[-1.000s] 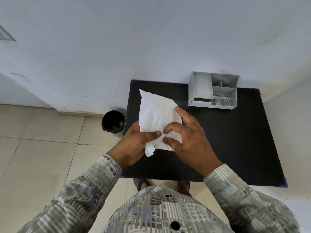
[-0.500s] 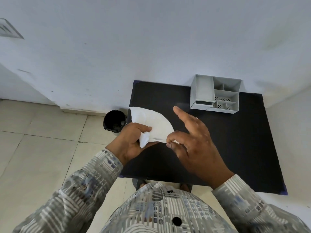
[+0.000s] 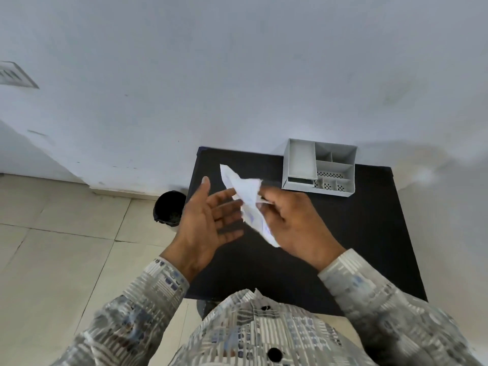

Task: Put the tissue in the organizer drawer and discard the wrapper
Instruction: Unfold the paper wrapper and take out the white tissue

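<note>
A white tissue pack (image 3: pixel 249 200) is held edge-on above the black table (image 3: pixel 369 233), pinched in my right hand (image 3: pixel 293 223). My left hand (image 3: pixel 208 223) is beside it on the left, palm up with fingers spread, its fingertips close to the pack; I cannot tell if they touch. The grey organizer (image 3: pixel 319 167) stands at the table's back edge, with a tall compartment on the left and small perforated trays at the front. A dark slot shows at its lower left. I cannot tell tissue from wrapper in the blurred pack.
A black waste bin (image 3: pixel 169 208) stands on the tiled floor just left of the table. A white wall runs behind the table. A vent (image 3: pixel 15 75) shows at the far left. My patterned shirt fills the bottom of the view.
The pack passed from my left hand to my right hand and turned edge-on. My left hand opened, palm up. The view shifted slightly.
</note>
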Demonstrator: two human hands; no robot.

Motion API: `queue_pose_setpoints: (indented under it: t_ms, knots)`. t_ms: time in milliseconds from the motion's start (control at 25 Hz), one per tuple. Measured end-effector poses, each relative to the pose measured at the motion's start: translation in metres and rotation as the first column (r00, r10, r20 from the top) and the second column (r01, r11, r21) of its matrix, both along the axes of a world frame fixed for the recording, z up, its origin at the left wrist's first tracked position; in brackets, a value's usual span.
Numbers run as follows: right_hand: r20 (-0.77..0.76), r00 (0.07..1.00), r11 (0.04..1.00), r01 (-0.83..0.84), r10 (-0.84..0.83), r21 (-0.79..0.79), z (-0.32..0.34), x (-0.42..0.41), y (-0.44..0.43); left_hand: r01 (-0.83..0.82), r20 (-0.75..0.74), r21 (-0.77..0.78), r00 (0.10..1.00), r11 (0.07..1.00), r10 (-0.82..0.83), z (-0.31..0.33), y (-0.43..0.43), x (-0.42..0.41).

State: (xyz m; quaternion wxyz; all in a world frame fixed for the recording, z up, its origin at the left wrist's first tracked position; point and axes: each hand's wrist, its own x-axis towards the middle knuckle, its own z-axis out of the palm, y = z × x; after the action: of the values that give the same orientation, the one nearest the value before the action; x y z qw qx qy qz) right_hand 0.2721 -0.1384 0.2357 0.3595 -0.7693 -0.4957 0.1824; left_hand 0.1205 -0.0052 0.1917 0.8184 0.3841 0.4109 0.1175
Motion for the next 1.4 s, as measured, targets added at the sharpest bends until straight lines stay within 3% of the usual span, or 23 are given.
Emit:
queue_pose_setpoints:
  t_ms: [40, 80, 120, 160, 240, 360, 480, 520, 640, 720, 800, 960, 1000, 1160, 1320, 1400]
  knots:
    - [-0.283, 0.955, 0.996, 0.092, -0.083, 0.017, -0.003, 0.009, -0.007, -0.029, -0.064, 0.08, 0.997, 0.996, 0.034, -0.005, 0.002, 0.0]
    - [-0.611, 0.783, 0.986, 0.164, -0.117, 0.022, -0.007, 0.016, -0.016, -0.035, -0.111, 0.146, 0.993, 0.989, 0.051, -0.009, 0.003, -0.001]
    - [-0.848, 0.517, 0.976, 0.219, -0.115, 0.002, -0.013, 0.022, -0.025, -0.019, -0.128, 0.172, 0.991, 0.985, 0.041, -0.013, 0.005, -0.003]
    - [-0.952, 0.29, 0.966, 0.258, -0.102, -0.025, -0.021, 0.027, -0.032, 0.014, -0.127, 0.167, 0.992, 0.986, 0.007, -0.016, 0.007, -0.006]
    - [-0.989, 0.08, 0.953, 0.288, -0.122, -0.095, -0.042, 0.032, -0.043, 0.085, -0.148, 0.2, 0.987, 0.976, -0.055, -0.016, 0.014, -0.01]
    - [-0.975, -0.073, 0.934, 0.282, -0.209, -0.221, -0.078, 0.03, -0.049, 0.166, -0.267, 0.433, 0.963, 0.886, -0.05, -0.006, 0.026, -0.009]
    - [-0.938, -0.202, 0.913, 0.247, -0.28, -0.326, -0.112, 0.017, -0.045, 0.265, -0.273, 0.441, 0.95, 0.858, -0.153, 0.006, 0.035, -0.001]
    - [-0.93, -0.237, 0.912, 0.237, -0.28, -0.335, -0.122, 0.012, -0.044, 0.32, -0.288, 0.444, 0.935, 0.837, -0.204, 0.01, 0.037, 0.001]
    - [-0.922, -0.298, 0.928, 0.201, -0.246, -0.313, -0.143, -0.001, -0.042, 0.479, -0.452, 0.601, 0.864, 0.639, -0.223, 0.017, 0.044, 0.006]
    - [-0.922, -0.32, 0.944, 0.171, -0.216, -0.281, -0.154, -0.008, -0.041, 0.517, -0.487, 0.628, 0.844, 0.582, -0.225, 0.016, 0.048, 0.007]
    - [-0.924, -0.329, 0.946, 0.187, -0.195, -0.266, -0.168, -0.014, -0.038, 0.496, -0.448, 0.599, 0.858, 0.629, -0.25, 0.006, 0.051, 0.006]
    - [-0.915, -0.362, 0.929, 0.244, -0.179, -0.278, -0.199, -0.023, -0.034, 0.343, -0.218, 0.306, 0.933, 0.888, -0.285, -0.029, 0.053, -0.005]
    - [-0.914, -0.367, 0.928, 0.25, -0.173, -0.277, -0.206, -0.024, -0.033, 0.355, -0.197, 0.257, 0.93, 0.899, -0.311, -0.037, 0.055, -0.008]
    - [-0.908, -0.375, 0.913, 0.272, -0.189, -0.303, -0.233, -0.03, -0.029, 0.566, -0.313, 0.308, 0.819, 0.764, -0.481, -0.062, 0.063, -0.016]
    - [-0.893, -0.397, 0.888, 0.304, -0.21, -0.344, -0.25, -0.034, -0.025, 0.532, -0.281, 0.301, 0.842, 0.791, -0.46, -0.081, 0.079, -0.019]
    - [-0.885, -0.409, 0.88, 0.307, -0.221, -0.362, -0.259, -0.033, -0.026, 0.558, -0.336, 0.292, 0.82, 0.777, -0.463, -0.092, 0.087, -0.021]
